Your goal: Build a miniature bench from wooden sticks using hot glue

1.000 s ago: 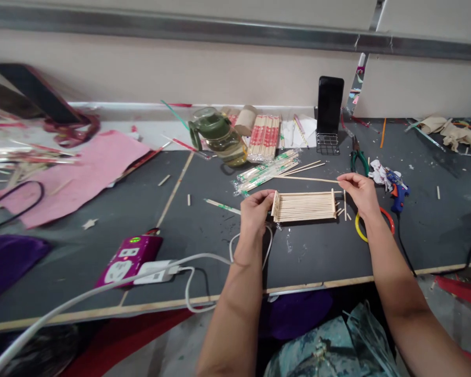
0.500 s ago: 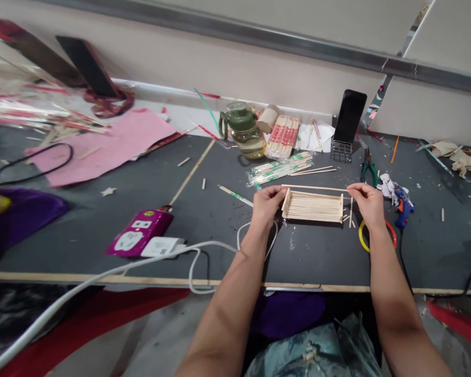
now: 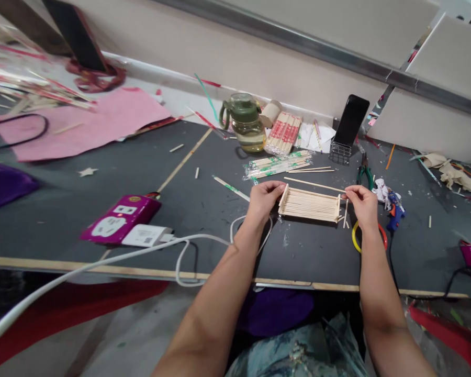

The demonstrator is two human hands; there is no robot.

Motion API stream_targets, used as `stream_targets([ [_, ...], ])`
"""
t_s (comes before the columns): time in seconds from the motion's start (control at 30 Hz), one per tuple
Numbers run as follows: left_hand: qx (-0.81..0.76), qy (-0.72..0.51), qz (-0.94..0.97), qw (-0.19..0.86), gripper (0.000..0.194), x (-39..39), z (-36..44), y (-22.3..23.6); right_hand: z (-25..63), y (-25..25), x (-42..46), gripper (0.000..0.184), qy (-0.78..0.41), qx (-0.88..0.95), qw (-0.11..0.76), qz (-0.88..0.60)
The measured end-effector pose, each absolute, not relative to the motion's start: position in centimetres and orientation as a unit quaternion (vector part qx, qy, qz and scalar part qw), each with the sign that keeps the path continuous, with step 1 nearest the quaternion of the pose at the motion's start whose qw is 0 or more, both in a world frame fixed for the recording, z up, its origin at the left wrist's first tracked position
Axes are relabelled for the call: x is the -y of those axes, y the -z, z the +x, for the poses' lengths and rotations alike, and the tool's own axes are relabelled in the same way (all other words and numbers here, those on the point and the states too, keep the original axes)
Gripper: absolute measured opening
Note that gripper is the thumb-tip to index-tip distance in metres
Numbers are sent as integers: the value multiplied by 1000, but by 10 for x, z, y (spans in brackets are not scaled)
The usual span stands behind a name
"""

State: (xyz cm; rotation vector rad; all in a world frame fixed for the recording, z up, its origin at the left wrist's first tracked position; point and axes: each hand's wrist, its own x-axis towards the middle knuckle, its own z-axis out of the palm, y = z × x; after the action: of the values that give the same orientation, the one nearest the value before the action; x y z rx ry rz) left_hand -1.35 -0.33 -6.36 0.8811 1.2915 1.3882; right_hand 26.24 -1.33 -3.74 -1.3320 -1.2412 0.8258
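The fingers of the right hand (image 3: pixel 361 205) pinch one end of a thin wooden stick (image 3: pixel 314 184), which slants up to the left with its far end near the left fingertips. The fingers of the left hand (image 3: pixel 264 201) are closed on the upper left corner of a stick tray (image 3: pixel 310 203), a row of sticks laid side by side with a raised piece at each end. The tray sits on the table (image 3: pixel 220 230), right of the frame's centre, and the stick appears to hang just beyond its far edge.

The step in hand looks like lining this stick up with the tray's far side. In my judgement, the next move calls for levelling the stick and bringing its left end to the raised end piece, while the left fingers keep the tray from sliding.

Further out, short offcuts (image 3: pixel 346 214) lie beside the tray's right end. Right of the right hand is a blue glue gun (image 3: pixel 395 214), with green-handled pliers (image 3: pixel 365 175) above it and to its left. Packeted sticks (image 3: pixel 278 165) lie above the tray, below a lidded jug (image 3: pixel 244 125) at upper centre.
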Motion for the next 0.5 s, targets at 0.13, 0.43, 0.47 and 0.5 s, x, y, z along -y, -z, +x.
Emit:
stream_targets([
  [0.13,-537,-571,363,503,32,2,-14,63,262,38,12,15,-356,511,542,-564],
  [0.43,-529,-575,362,507,33,3,-13,63,263,35,13,13,-306,550,539,-559],
  [0.47,-530,-576,362,507,33,2,-13,63,263,35,13,12,-295,558,539,-558],
  [0.5,-530,-576,362,506,33,2,-13,63,263,35,13,12,-288,563,539,-556],
])
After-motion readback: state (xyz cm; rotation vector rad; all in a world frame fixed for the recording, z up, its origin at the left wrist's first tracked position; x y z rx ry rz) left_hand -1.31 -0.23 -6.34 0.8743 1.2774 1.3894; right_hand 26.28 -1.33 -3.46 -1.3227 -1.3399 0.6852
